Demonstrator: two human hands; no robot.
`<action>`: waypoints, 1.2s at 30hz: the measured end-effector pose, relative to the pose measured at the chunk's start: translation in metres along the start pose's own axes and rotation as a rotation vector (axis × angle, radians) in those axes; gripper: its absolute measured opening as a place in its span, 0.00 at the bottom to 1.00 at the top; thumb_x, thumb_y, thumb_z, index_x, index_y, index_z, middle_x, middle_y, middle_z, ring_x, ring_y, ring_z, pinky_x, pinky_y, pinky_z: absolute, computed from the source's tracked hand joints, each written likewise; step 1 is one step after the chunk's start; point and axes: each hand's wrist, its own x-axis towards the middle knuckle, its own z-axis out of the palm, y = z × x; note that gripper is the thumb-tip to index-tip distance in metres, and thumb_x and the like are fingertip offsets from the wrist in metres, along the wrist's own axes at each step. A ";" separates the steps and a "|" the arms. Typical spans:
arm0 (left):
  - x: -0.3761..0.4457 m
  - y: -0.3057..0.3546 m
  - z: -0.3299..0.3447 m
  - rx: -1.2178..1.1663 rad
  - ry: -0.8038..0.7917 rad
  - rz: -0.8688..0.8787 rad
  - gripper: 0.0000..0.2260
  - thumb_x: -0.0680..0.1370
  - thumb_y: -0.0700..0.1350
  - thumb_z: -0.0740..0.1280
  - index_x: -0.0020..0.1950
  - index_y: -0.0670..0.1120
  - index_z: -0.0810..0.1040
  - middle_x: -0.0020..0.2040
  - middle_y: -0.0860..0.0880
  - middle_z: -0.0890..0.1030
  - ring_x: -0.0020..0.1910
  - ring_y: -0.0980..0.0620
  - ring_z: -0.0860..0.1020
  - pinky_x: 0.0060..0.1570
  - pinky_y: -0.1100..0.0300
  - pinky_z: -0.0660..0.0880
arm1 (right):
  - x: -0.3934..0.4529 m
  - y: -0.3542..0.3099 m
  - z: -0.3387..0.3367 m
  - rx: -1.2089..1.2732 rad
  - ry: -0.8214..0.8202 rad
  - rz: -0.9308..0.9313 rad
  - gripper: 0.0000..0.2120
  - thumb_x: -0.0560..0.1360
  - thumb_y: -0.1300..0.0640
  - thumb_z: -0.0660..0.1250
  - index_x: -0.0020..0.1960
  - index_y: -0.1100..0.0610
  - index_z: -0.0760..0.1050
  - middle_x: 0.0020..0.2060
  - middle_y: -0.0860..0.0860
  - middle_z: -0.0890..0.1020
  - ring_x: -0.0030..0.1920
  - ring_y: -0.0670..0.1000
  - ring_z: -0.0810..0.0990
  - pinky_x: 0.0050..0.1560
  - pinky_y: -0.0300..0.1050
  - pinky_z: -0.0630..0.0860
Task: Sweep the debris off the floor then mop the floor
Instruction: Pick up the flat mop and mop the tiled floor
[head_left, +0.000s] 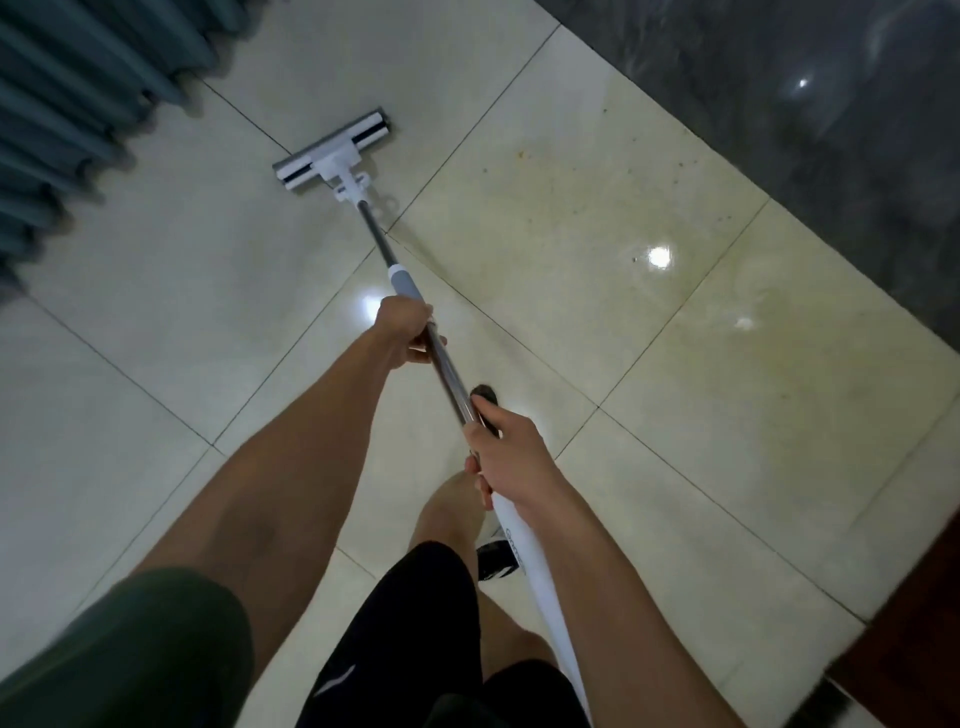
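A flat mop with a grey and white head (332, 153) lies on the glossy cream floor tiles (597, 249), far ahead and slightly left. Its metal pole (448, 370) runs back toward me. My left hand (405, 330) grips the pole just below the grey sleeve. My right hand (506, 452) grips it lower down, where the white handle section begins. Small dark specks dot the tile to the right of the mop head.
Teal pleated curtains (72, 119) hang at the upper left, close to the mop head. A dark marble surface (810, 114) borders the tiles at the upper right. A brown wooden edge (914, 613) sits at the right. My legs and a black shoe (493, 561) are below.
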 end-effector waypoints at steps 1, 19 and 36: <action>-0.008 -0.014 0.006 0.021 -0.013 0.006 0.07 0.83 0.38 0.61 0.59 0.37 0.72 0.42 0.42 0.78 0.35 0.45 0.82 0.34 0.50 0.80 | -0.011 0.016 -0.001 0.019 0.013 0.012 0.21 0.83 0.55 0.60 0.75 0.45 0.68 0.42 0.52 0.76 0.27 0.46 0.72 0.24 0.38 0.69; -0.134 -0.183 0.103 0.195 -0.255 0.012 0.10 0.83 0.39 0.64 0.64 0.40 0.72 0.46 0.38 0.81 0.40 0.40 0.84 0.45 0.40 0.83 | -0.162 0.207 -0.029 0.198 0.157 -0.031 0.15 0.83 0.55 0.58 0.53 0.38 0.79 0.32 0.56 0.70 0.26 0.53 0.67 0.27 0.43 0.67; -0.056 -0.065 0.076 0.186 -0.101 0.054 0.13 0.80 0.36 0.67 0.63 0.38 0.73 0.43 0.39 0.79 0.31 0.41 0.82 0.32 0.44 0.83 | -0.070 0.095 0.013 -0.579 0.365 -0.128 0.22 0.84 0.53 0.54 0.77 0.49 0.56 0.44 0.55 0.77 0.40 0.55 0.78 0.40 0.50 0.78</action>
